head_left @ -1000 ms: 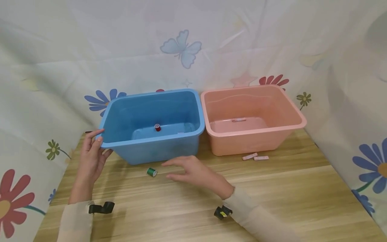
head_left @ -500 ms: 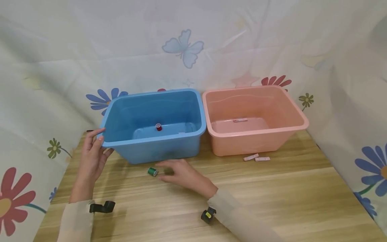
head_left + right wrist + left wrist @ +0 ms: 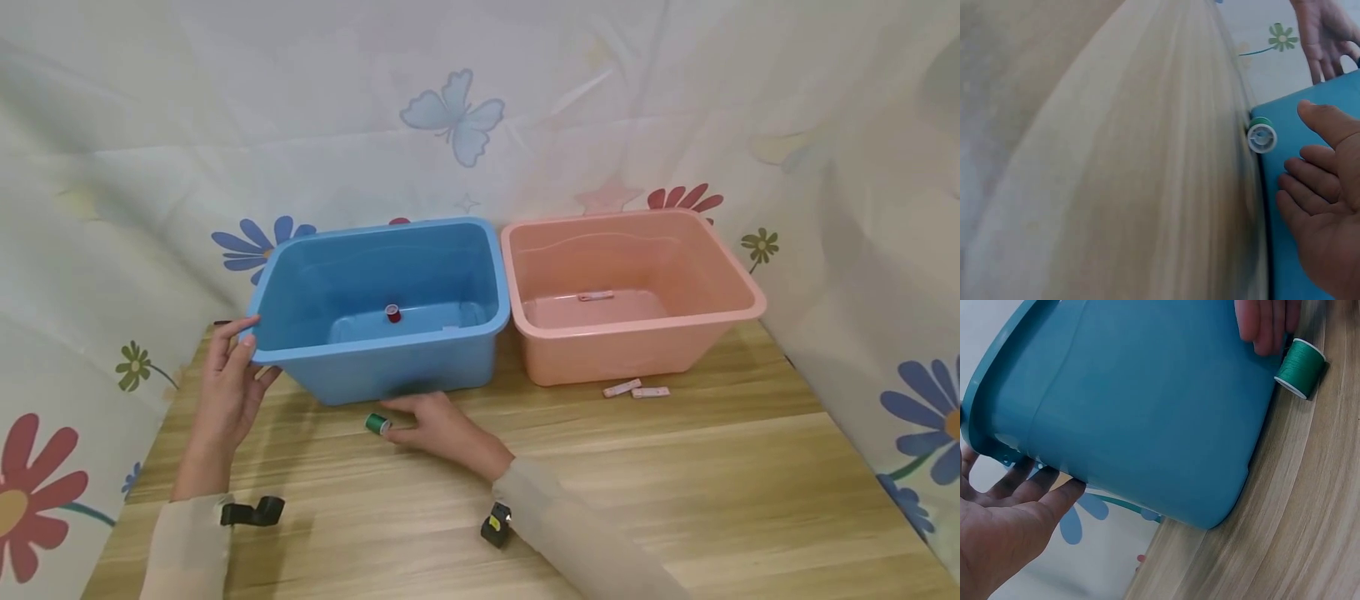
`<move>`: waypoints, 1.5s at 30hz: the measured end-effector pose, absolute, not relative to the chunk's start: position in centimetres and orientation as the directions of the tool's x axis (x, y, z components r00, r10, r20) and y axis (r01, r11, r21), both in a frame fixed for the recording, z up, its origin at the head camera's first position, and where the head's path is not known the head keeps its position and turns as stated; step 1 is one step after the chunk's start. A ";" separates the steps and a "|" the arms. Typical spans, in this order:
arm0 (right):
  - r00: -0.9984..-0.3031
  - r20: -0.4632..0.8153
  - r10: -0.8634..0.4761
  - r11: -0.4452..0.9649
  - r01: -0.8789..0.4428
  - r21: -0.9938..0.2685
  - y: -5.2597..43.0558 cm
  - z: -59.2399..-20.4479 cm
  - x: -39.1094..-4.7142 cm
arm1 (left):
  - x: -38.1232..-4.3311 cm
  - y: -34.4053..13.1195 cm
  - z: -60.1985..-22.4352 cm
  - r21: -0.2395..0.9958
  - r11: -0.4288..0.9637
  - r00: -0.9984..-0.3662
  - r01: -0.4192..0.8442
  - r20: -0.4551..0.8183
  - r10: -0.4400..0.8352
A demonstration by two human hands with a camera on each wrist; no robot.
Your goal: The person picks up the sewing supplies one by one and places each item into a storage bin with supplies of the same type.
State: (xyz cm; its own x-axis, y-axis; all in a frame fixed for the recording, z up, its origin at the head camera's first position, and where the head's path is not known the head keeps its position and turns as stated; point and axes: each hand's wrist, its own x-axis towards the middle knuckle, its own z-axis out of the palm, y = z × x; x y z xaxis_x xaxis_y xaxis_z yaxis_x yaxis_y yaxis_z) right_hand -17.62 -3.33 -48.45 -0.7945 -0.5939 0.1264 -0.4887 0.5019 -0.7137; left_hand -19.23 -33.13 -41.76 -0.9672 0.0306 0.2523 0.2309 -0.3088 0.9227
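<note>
A blue plastic tub [image 3: 390,371] stands on the wooden table, and my left hand [image 3: 228,387] grips its near left rim corner. In the left wrist view, the left fingers [image 3: 1054,494] curl under that rim. A green thread spool [image 3: 377,423] lies on its side on the table just in front of the tub. Right beside it is my right hand [image 3: 442,429], thumb and fingers spread apart, holding nothing. The right wrist view shows the spool's white end [image 3: 1262,138] beyond the right fingertips. Inside the blue tub is a red thread spool [image 3: 393,313].
A pink tub [image 3: 637,354] adjoins the blue one on the right, with a small pale pink-and-white strip [image 3: 596,296] inside. Two similar small strips, one [image 3: 622,388] beside the other [image 3: 650,392], lie in front of it. A patterned curtain [image 3: 585,108] hangs behind.
My right hand has moved left across the table up to the green thread spool. The left hand stays on the blue tub's rim, and the spool has not moved.
</note>
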 end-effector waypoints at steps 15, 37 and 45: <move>-0.858 0.183 -0.480 0.567 -0.463 -0.682 -6.5 -50.8 -16.9 | -18.7 -33.1 -42.1 0.934 -0.281 -0.969 0.220 0.241 0.045; -0.831 0.230 -0.506 0.574 -0.524 -0.629 -6.4 -51.0 -17.2 | -18.9 -33.2 -42.0 0.943 -0.249 -0.969 0.220 0.240 0.053; -0.824 0.213 -0.525 0.439 -0.477 -0.762 -5.2 -50.4 -18.8 | -19.2 -33.5 -41.7 0.946 -0.237 -0.971 0.219 0.236 0.046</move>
State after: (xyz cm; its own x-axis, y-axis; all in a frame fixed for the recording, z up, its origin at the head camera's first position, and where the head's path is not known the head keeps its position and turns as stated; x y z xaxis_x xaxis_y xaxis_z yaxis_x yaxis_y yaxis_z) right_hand -18.80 -5.19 -50.40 -0.8238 -0.5253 0.2130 -0.4767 0.4389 -0.7616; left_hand -19.22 -33.46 -41.66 -0.9707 0.0462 0.2359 0.2187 -0.2375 0.9465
